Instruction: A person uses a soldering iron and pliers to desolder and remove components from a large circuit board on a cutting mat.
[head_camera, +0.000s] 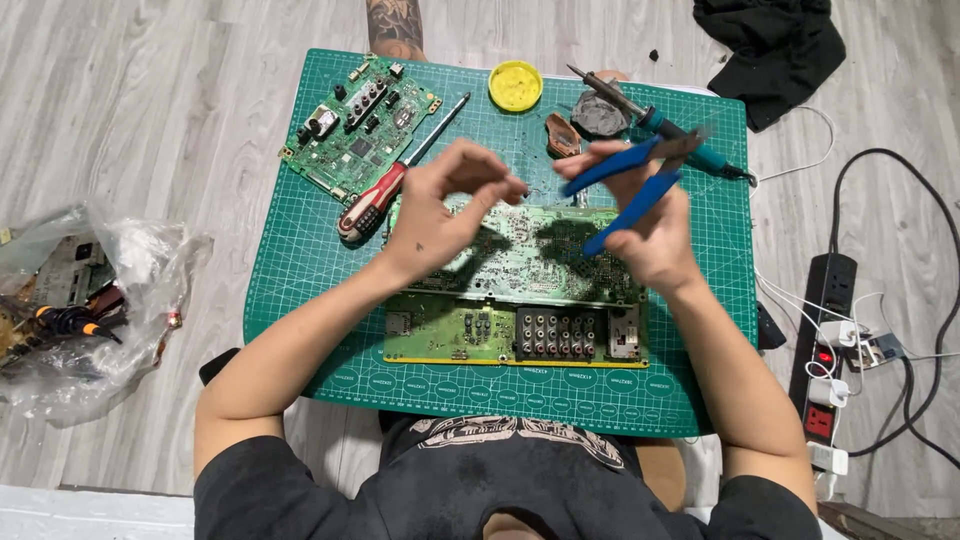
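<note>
the right hand (655, 235) is clamped on blue-handled pliers (625, 185) while the left hand (440, 205) pinches its fingertips together on something too small to tell, both above the large circuit board (500, 300) on the green cutting mat (300, 260), a stiff, light, probably fragile board best held by its edges.

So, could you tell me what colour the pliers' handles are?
Blue, seen in the head view: pliers.

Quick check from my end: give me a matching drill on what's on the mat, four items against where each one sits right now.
Items:
1. pliers
2. screwdriver
3. yellow tin
4. small circuit board

Places:
A. far edge of the cutting mat, centre
B. in the right hand
C. far left corner of the mat
D. lying beside the left hand

Pairs: 1-B, 2-D, 3-A, 4-C
</note>
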